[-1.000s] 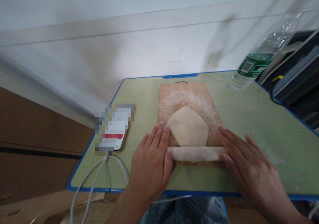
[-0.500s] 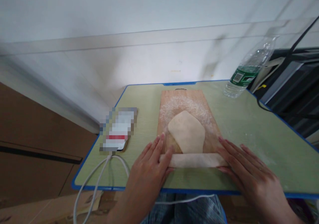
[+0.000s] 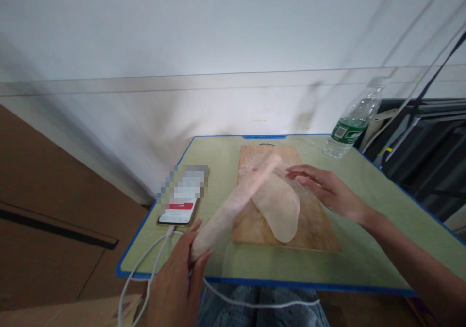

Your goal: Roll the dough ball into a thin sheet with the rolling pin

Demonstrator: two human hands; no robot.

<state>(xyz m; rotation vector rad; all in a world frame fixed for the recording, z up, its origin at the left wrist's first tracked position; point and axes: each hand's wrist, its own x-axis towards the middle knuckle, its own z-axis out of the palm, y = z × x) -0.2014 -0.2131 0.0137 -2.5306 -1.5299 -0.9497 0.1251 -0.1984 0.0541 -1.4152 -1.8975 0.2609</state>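
Note:
A pale, flour-dusted rolling pin (image 3: 231, 210) is held by its near end in my left hand (image 3: 178, 264). The pin tilts up and away to the right, its far end over the board and across part of the dough. Flat, irregular dough (image 3: 280, 208) lies on the wooden cutting board (image 3: 255, 232), which has flour on its far part. My right hand (image 3: 324, 186) is over the board's right side, beside the dough's far end. Its fingers are stretched out, thumb a little apart, with nothing visible in them.
A phone (image 3: 185, 196) with a white cable (image 3: 160, 254) lies left of the board on the green, blue-edged table (image 3: 218, 167). A clear plastic bottle (image 3: 349, 123) stands at the back right. Dark grey items (image 3: 429, 147) are beyond the right edge, and a white wall (image 3: 218, 108) is behind.
My right hand has let go of the rolling pin and moved to the board's far right part. My left hand has lifted the pin and swung it diagonally. The view has shifted slightly upward.

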